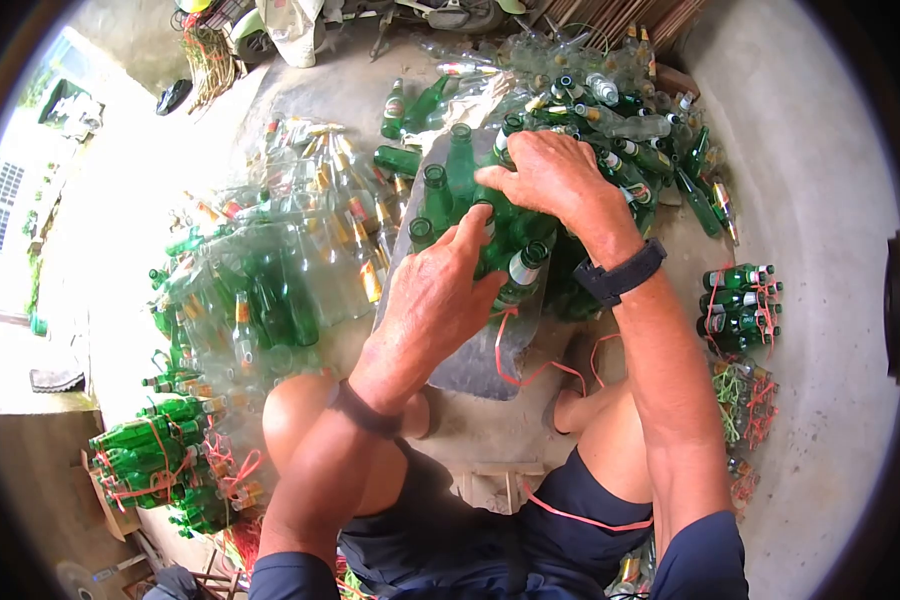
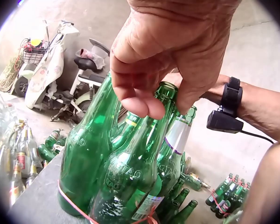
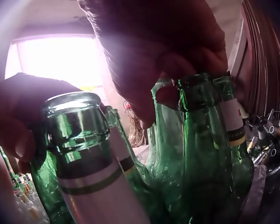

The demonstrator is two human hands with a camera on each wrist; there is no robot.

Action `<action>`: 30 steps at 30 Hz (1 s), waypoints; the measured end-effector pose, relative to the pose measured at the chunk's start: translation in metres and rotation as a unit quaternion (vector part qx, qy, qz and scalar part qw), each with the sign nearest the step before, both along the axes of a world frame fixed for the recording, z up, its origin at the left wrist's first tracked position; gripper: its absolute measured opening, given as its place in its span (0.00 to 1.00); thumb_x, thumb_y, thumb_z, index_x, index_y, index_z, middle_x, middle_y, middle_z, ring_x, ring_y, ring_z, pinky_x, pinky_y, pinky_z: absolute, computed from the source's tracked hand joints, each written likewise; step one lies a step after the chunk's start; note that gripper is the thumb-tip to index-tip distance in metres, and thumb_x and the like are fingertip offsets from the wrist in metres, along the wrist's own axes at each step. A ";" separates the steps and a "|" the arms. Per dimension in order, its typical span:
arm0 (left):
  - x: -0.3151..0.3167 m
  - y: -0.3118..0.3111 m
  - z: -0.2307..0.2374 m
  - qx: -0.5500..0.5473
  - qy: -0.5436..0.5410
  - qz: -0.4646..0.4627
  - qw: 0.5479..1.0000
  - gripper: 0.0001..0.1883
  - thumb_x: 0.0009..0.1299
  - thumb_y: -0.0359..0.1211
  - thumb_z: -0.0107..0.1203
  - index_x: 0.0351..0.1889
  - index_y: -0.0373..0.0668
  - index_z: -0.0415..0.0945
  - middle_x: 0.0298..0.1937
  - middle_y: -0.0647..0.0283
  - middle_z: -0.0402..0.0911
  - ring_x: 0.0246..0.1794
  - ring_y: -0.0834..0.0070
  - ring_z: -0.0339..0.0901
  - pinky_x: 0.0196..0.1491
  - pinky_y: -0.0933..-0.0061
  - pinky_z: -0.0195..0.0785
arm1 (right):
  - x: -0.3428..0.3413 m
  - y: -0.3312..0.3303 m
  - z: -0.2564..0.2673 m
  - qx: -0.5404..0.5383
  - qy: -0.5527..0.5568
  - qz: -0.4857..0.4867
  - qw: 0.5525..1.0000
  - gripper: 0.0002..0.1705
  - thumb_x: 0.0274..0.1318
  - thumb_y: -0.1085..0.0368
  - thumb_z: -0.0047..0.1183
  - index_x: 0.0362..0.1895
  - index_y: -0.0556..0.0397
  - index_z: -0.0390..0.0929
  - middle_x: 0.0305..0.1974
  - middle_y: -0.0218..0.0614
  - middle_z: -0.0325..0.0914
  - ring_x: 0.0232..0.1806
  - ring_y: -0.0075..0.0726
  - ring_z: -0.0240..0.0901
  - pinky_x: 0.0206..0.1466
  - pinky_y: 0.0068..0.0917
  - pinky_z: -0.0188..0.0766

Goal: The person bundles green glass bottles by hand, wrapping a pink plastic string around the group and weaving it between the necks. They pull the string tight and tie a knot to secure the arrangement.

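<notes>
Several green glass bottles (image 1: 460, 165) stand upright in a tight cluster on a dark board (image 1: 460, 365) in front of the person's knees. My left hand (image 1: 435, 285) is at the near left of the cluster, its fingers and thumb around the neck of a green bottle (image 2: 133, 170) in the left wrist view. At the far right, my right hand (image 1: 560, 180) holds another bottle (image 3: 203, 140) by its neck. Low around the bottles runs a pink string (image 2: 74, 204), its loose length trailing off the board toward the right leg. The hands hide some of the bottle tops.
Clear bottles (image 1: 300, 250) are massed on the left, and a mixed bottle heap (image 1: 610, 110) lies behind and right. Tied bundles of green bottles (image 1: 140, 455) lie at the lower left, with another bundle (image 1: 740, 300) on the right by the wall. A scooter (image 2: 51, 70) stands behind.
</notes>
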State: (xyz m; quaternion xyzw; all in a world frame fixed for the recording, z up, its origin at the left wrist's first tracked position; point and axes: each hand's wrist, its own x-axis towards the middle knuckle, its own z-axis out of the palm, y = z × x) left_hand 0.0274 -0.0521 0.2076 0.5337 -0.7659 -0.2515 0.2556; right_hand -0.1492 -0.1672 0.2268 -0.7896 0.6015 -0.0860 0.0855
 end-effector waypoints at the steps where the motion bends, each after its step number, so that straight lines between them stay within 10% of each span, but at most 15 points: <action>1: 0.000 0.000 0.000 -0.002 -0.002 0.000 1.000 0.36 0.67 0.31 0.69 0.72 0.40 0.66 0.56 0.49 0.86 0.50 0.46 0.85 0.50 0.52 0.78 | -0.001 0.000 0.000 -0.006 -0.022 -0.001 1.000 0.30 0.62 0.40 0.60 0.43 0.59 0.86 0.44 0.57 0.86 0.54 0.65 0.82 0.58 0.58 0.75; 30: 0.000 0.000 0.000 -0.005 -0.008 -0.004 1.000 0.36 0.67 0.33 0.68 0.73 0.40 0.64 0.58 0.49 0.86 0.52 0.45 0.84 0.52 0.51 0.78 | 0.001 0.004 -0.014 0.003 -0.002 0.040 0.999 0.23 0.66 0.48 0.58 0.41 0.58 0.82 0.41 0.58 0.86 0.49 0.67 0.83 0.53 0.61 0.75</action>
